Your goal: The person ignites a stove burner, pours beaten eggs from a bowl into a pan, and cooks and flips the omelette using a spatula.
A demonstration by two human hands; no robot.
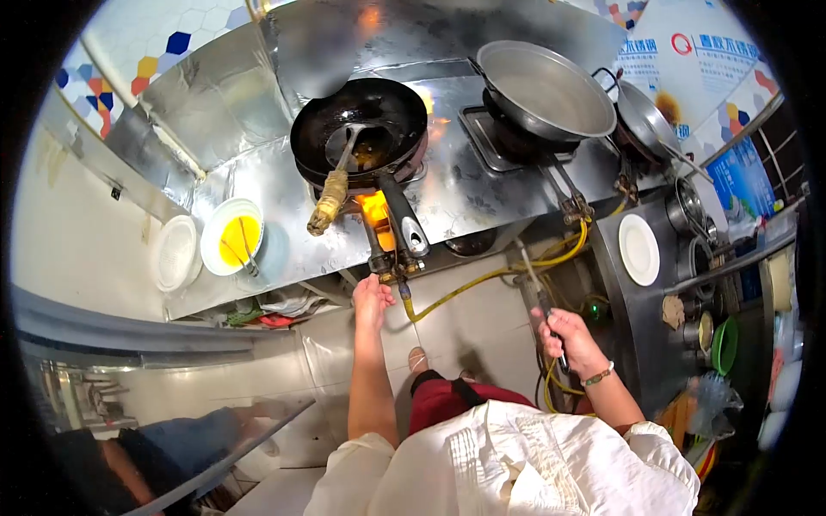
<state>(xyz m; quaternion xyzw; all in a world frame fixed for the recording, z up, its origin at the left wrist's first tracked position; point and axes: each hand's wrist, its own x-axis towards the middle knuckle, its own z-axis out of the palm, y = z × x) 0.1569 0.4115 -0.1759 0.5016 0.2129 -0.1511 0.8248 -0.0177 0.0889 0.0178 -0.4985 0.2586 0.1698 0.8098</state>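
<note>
My left hand (372,299) reaches to the gas valve (389,268) under the burner, where an orange flame (375,209) burns below a black wok (360,125). A ladle (344,163) with a wrapped handle lies in the wok, which holds a little oil. My right hand (568,340) is closed around the black handle of a long thin metal tool (535,279) that points up toward the stove. A yellow gas hose (499,273) runs between the two hands.
A large empty steel pan (542,90) sits on the right burner, another pan (645,120) beside it. A bowl of yellow liquid (232,236) and a white lid (175,252) stand at the left. A white plate (639,249) lies on the right counter. Another person (155,447) is at lower left.
</note>
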